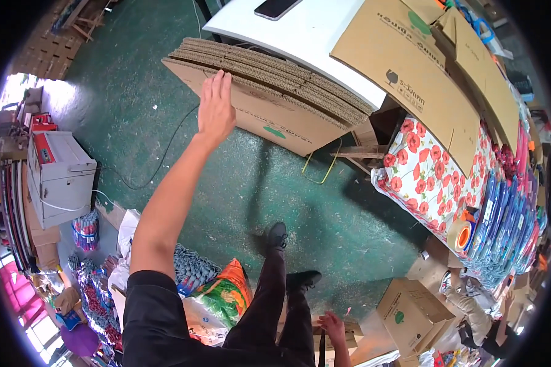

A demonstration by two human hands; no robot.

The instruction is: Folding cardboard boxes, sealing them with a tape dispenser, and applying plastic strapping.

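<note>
A thick stack of flattened cardboard boxes (269, 107) stands on edge against a white tabletop (324, 27). Against the front sheet rests my left hand (217, 107), fingers stretched out and lying close together, their tips at the top edge. Its thumb is hidden from view. My right hand (332, 327) hangs low beside my body, loosely bent with its fingers somewhat apart and no object visible in it. Below that hand is a brown carton (352, 333), partly hidden.
More flattened cardboard (410, 79) lies across the table at right, beside a flowered cloth (419, 174) and a tape roll (459, 235). A grey metal cabinet (61, 177) stands left, a cable trailing over the green floor (337, 226). Another person (480, 318) is at lower right, near a carton (410, 315).
</note>
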